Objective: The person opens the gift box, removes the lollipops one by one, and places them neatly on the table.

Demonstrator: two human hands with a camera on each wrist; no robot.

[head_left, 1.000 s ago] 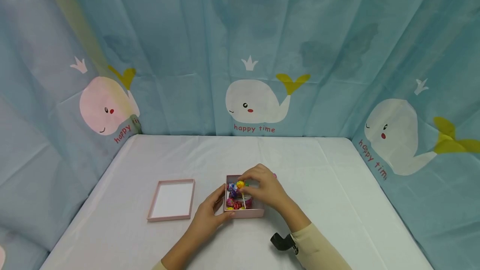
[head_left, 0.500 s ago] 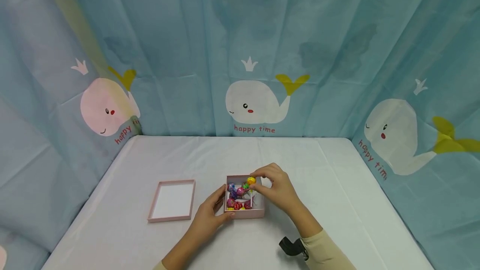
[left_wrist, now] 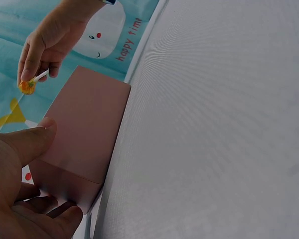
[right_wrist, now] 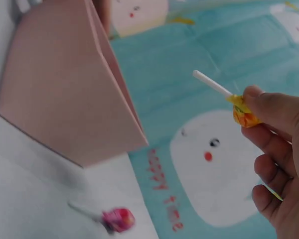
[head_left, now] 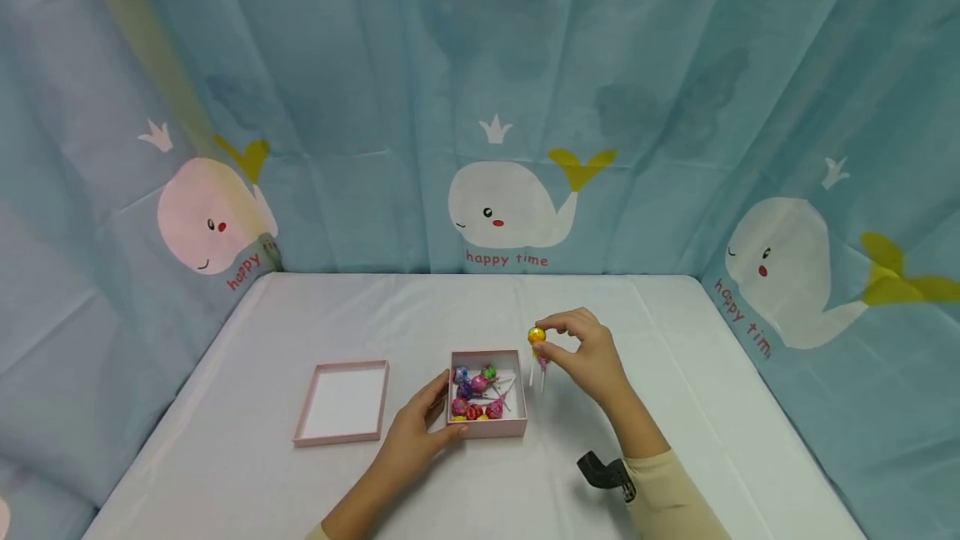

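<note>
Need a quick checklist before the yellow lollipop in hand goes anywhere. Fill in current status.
1. Yellow lollipop held: ok, right hand pinches its candy end.
2. Held lollipop clear of the box: ok, out to its right.
3. Box steadied: ok, left hand grips its near left corner.
4. Lid off: ok, left of the box.
5. Table right of the box bare: not ok, pink lollipop there.
6. Boxed lollipop count: cannot tell, overlapping.
</note>
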